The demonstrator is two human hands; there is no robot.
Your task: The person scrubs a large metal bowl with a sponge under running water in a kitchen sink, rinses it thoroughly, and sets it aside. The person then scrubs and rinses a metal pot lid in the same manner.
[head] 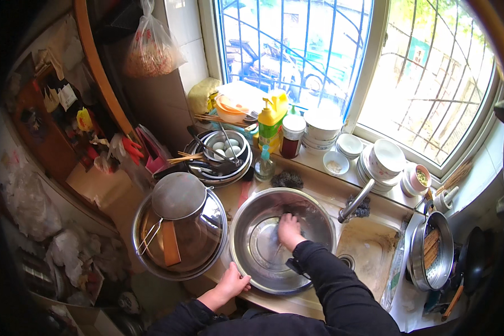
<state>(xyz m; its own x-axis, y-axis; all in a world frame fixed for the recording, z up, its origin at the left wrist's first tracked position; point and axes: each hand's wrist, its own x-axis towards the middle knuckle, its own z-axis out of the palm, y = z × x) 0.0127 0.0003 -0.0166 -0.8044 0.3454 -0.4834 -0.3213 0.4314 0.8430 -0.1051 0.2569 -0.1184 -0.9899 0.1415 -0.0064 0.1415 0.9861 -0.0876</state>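
A large stainless-steel basin (252, 269) sits before me across the sink's drainboard, left of the sink bowl. My left hand (231, 280) grips its near-left rim, thumb on the outer edge and fingers curled at the side. Down inside the basin, my right hand (290, 230) presses toward the inner wall with bent fingers. Something dark shows beside its palm, but the hand hides most of it, so whether it is held cannot be told. The basin's bottom looks wet and shiny.
At left stands another wide metal basin (138, 248) with a mesh strainer (178, 195) and a wooden strip on top. The faucet (357, 200) overhangs the sink bowl (371, 248) at right. Behind are a soap bottle (263, 166), steel-wool scrubbers (287, 179) and stacked bowls (387, 157).
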